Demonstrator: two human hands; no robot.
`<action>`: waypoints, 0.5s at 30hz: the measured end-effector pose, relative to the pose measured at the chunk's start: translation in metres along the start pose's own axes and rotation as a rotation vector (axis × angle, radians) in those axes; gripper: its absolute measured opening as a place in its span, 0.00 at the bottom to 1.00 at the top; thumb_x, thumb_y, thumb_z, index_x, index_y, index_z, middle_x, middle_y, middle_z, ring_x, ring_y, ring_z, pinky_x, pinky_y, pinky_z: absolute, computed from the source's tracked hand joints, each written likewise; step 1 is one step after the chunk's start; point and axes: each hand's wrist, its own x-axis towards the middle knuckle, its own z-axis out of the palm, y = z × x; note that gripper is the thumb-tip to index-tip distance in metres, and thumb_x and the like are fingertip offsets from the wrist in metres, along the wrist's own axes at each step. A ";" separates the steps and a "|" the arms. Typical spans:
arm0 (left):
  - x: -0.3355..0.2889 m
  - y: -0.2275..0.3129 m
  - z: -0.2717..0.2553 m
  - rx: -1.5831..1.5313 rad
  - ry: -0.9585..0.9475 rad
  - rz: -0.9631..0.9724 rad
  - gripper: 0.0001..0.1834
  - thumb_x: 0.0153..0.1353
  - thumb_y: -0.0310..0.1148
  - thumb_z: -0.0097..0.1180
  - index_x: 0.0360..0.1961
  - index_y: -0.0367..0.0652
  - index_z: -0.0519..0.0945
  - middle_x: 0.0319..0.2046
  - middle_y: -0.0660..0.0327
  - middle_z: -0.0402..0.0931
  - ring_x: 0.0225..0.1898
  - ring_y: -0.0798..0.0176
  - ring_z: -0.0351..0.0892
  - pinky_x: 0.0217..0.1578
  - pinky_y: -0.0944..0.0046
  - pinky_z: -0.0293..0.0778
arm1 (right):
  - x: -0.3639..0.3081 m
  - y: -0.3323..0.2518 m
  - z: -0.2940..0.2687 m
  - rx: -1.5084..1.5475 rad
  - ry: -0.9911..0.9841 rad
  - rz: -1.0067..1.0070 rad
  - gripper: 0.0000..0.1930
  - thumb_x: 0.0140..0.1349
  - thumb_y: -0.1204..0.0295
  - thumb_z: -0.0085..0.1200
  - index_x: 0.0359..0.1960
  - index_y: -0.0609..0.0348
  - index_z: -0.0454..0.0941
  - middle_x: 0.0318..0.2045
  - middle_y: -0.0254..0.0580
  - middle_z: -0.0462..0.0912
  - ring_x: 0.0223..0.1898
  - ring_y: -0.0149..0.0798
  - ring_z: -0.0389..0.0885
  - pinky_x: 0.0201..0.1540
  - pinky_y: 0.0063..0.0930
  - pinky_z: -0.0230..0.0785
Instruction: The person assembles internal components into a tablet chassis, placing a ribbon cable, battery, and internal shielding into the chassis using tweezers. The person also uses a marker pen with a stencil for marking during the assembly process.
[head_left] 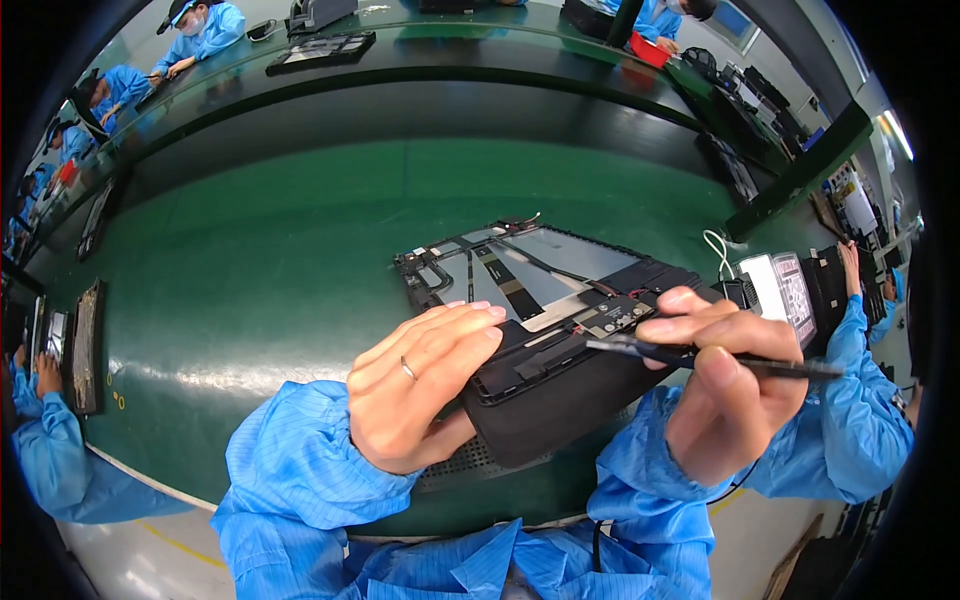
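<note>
An opened tablet-like device (585,265) sits tilted in front of me, with a silver inner panel, black ribbon cables and a black frame. A small circuit board (612,316) shows near its lower right part. My left hand (425,375), a ring on one finger, grips the device's left edge; fingers lie along the top and the thumb is partly hidden. In my right hand (735,380) are dark tweezers (680,355), pinched between thumb and fingers. Their tips point left, over the device beside the circuit board. A black flap (560,420) hangs at the near side.
A perforated dark plate (465,470) lies partly under the device on the green table (250,250). To the right stands a white labelled box (785,290) with a white cable. Co-workers in blue sit left, right and across; a raised shelf (400,85) crosses the back.
</note>
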 end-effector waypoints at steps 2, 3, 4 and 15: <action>0.000 -0.001 0.000 0.007 -0.009 0.012 0.25 0.27 0.24 0.58 0.34 0.30 0.70 0.34 0.48 0.71 0.36 0.50 0.73 0.39 0.57 0.70 | -0.008 -0.003 0.011 -0.147 0.085 -0.085 0.08 0.42 0.78 0.43 0.26 0.70 0.66 0.21 0.60 0.75 0.25 0.46 0.76 0.43 0.43 0.62; 0.001 -0.001 0.002 0.008 -0.010 0.010 0.25 0.27 0.24 0.58 0.34 0.30 0.70 0.34 0.48 0.71 0.36 0.50 0.73 0.39 0.57 0.70 | -0.012 0.003 0.006 -0.204 -0.031 -0.158 0.15 0.37 0.86 0.54 0.32 0.68 0.71 0.27 0.53 0.77 0.32 0.41 0.77 0.44 0.37 0.62; 0.002 0.000 0.004 0.014 -0.004 0.027 0.25 0.27 0.25 0.58 0.34 0.30 0.70 0.34 0.48 0.71 0.36 0.51 0.73 0.38 0.57 0.71 | -0.013 0.003 0.008 -0.322 -0.118 -0.189 0.17 0.36 0.86 0.55 0.32 0.67 0.71 0.28 0.54 0.77 0.32 0.42 0.77 0.43 0.35 0.63; 0.023 -0.043 0.017 0.457 -0.250 -0.183 0.32 0.29 0.31 0.63 0.42 0.42 0.68 0.43 0.52 0.66 0.43 0.51 0.67 0.42 0.60 0.66 | 0.012 0.037 -0.023 -0.281 0.493 -0.251 0.05 0.49 0.83 0.45 0.26 0.77 0.69 0.21 0.51 0.75 0.23 0.43 0.76 0.31 0.29 0.68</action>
